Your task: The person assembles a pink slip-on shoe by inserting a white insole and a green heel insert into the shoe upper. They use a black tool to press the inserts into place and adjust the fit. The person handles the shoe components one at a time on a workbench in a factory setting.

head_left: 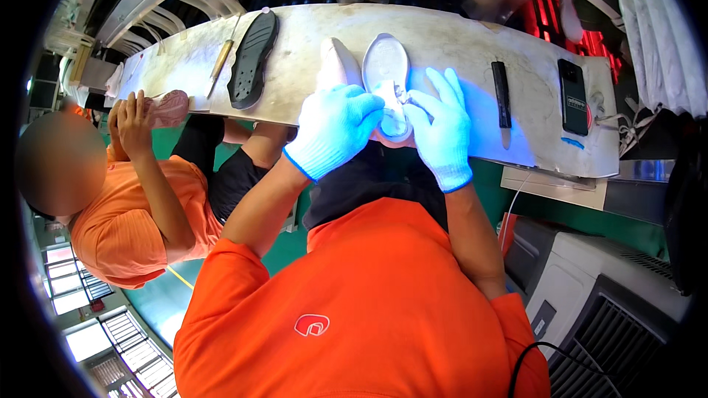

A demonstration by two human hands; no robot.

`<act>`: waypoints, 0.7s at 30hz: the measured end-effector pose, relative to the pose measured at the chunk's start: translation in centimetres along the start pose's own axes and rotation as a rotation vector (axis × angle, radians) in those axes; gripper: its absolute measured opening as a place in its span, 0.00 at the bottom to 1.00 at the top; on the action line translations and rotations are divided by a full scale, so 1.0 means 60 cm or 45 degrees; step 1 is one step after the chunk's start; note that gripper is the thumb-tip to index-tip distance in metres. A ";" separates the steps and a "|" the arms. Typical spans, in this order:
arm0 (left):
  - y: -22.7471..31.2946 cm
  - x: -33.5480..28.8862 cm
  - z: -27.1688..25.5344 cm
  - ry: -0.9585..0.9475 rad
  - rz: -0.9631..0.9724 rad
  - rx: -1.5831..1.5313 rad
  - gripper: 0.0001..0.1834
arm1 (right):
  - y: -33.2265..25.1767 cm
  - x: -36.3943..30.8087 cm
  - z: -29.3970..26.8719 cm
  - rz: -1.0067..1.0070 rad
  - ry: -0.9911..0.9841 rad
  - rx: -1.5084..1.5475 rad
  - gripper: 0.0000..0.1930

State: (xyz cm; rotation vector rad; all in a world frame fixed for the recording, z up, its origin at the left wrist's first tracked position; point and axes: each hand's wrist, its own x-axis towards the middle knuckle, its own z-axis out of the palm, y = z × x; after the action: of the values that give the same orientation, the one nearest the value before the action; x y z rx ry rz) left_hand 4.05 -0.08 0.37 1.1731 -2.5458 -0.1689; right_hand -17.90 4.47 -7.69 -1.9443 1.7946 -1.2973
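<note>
A pale shoe sole (385,59) lies lengthwise before me at the bench's near edge, its heel end toward me. Both my hands wear white knit gloves with blue cuffs. My left hand (335,131) is closed, thumb and fingers pinched together at the sole's left side. At its right side, my right hand (444,129) pinches with thumb and forefinger while the other fingers stretch away from me. Between the fingertips a small pale piece (389,93) lies over the sole's middle; which fingers grip it is unclear. Behind my left hand stands a pale shoe-shaped piece (338,63), partly hidden.
On the worktable (310,26) lie a black sole (253,60) and a wooden-handled tool (220,59) at left. A black-handled knife (501,96) and a dark phone (572,96) lie at right. At left, a seated person in orange (151,225) holds a pinkish shoe (168,108).
</note>
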 end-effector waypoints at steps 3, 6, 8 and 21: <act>0.002 0.003 0.001 0.018 -0.024 -0.060 0.10 | 0.003 0.006 0.013 -0.003 -0.005 0.153 0.12; 0.003 0.009 0.004 -0.005 -0.073 -0.080 0.10 | 0.001 0.010 0.018 -0.017 -0.045 0.193 0.11; 0.009 0.010 0.003 -0.024 -0.106 -0.062 0.10 | 0.002 0.011 0.017 -0.029 -0.078 0.207 0.11; 0.016 0.011 0.028 0.037 -0.164 0.044 0.07 | 0.021 0.012 0.019 -0.094 -0.213 0.217 0.10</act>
State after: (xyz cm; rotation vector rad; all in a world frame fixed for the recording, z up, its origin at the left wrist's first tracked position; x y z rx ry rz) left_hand 2.37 -0.01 -0.79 1.3434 -2.4580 -0.1377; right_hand -18.08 3.04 -8.90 -1.9766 1.4974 -1.2246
